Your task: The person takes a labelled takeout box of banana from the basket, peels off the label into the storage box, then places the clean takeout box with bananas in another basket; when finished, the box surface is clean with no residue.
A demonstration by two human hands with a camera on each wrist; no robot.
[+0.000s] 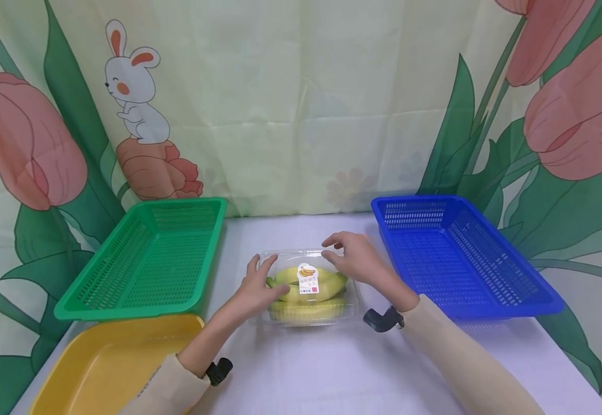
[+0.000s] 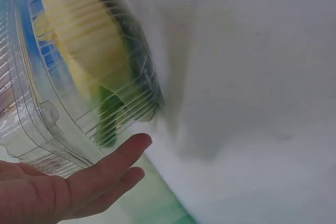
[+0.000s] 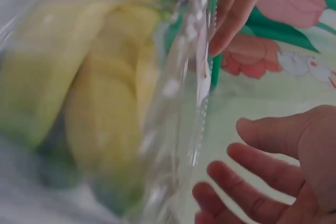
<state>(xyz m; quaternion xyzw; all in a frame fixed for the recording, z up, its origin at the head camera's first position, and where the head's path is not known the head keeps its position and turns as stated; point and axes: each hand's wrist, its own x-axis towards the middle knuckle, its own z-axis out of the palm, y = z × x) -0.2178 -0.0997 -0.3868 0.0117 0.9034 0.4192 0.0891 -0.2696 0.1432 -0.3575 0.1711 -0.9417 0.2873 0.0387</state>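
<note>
A clear plastic clamshell box (image 1: 353, 302) with yellow-green bananas (image 1: 324, 285) inside lies on the table, a white label (image 1: 308, 279) with a banana picture on its lid. At its left side is my left hand (image 1: 259, 288), fingers spread and the thumb over the lid. In the left wrist view its fingers (image 2: 113, 169) extend loosely beside the box wall; whether they touch is hard to tell. Over the far right corner hovers my right hand (image 1: 355, 256), fingers loosely bent. The right wrist view shows a gap between its fingers (image 3: 252, 192) and the box.
A green basket (image 1: 204, 276) stands at the left and a blue basket (image 1: 487, 308) at the right. The yellow bin (image 1: 98, 346) sits front left, beneath my left forearm. A printed curtain (image 1: 301, 115) hangs behind the white-covered table (image 1: 321, 369).
</note>
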